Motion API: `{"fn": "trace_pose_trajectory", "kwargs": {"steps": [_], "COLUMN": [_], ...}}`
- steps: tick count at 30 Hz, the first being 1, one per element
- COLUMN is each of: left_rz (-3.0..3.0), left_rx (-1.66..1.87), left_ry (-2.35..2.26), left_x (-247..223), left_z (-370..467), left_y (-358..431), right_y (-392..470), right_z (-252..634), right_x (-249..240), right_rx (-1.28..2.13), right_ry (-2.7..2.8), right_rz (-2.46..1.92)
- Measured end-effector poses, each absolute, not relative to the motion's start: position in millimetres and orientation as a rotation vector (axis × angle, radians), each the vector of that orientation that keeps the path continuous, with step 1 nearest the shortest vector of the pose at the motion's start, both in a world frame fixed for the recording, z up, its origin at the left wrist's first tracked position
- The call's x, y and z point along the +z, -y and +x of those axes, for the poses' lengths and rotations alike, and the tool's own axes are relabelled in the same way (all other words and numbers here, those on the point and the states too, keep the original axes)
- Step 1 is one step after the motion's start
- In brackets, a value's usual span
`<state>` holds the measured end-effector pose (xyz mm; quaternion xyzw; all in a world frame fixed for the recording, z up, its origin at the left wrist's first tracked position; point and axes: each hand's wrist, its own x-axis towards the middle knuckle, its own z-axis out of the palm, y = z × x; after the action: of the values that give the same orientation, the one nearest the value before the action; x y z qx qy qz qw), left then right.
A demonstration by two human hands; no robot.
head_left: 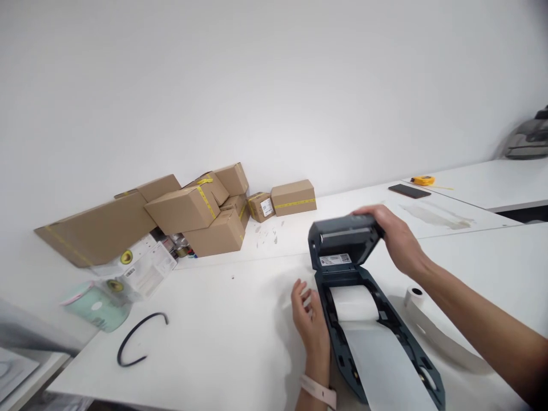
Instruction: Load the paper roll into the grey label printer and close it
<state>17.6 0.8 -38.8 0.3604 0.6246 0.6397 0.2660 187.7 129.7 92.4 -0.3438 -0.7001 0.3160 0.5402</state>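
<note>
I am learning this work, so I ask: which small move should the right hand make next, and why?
Probably the right hand should gently lower the raised lid: it holds the lid's edge, the white roll sits inside the printer, and the paper strip lies drawn out from the roll.

Right hand [391,231] on raised lid [345,245] of dark printer [338,342], white roll [354,303] inside, left hand [311,325] alongside, boxes [216,235] beyond
</note>
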Motion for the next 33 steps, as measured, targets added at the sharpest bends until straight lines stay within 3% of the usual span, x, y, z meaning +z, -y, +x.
{"fn": "trace_pose_trajectory", "kwargs": {"steps": [5,11,22,33], "left_rz": [0.799,0.84,0.623,0.695], "left_rx": [2.012,1.806,1.812,1.734], "left_ry": [-1.684,-1.604,-1.552,-1.591], "left_x": [-26,-9,-44,-34], "left_z": [28,66,90,89], "left_y": [37,71,74,72], "right_y": [-42,12,28,32], "right_z": [234,242,228,223], "right_x": [15,-46,-82,-70], "right_rx": [0.945,0.73,1.184,1.09], "right_ry": [1.744,1.744,1.375,1.396], "right_rz": [-0.751,-0.843,-1.121,-1.082]}}
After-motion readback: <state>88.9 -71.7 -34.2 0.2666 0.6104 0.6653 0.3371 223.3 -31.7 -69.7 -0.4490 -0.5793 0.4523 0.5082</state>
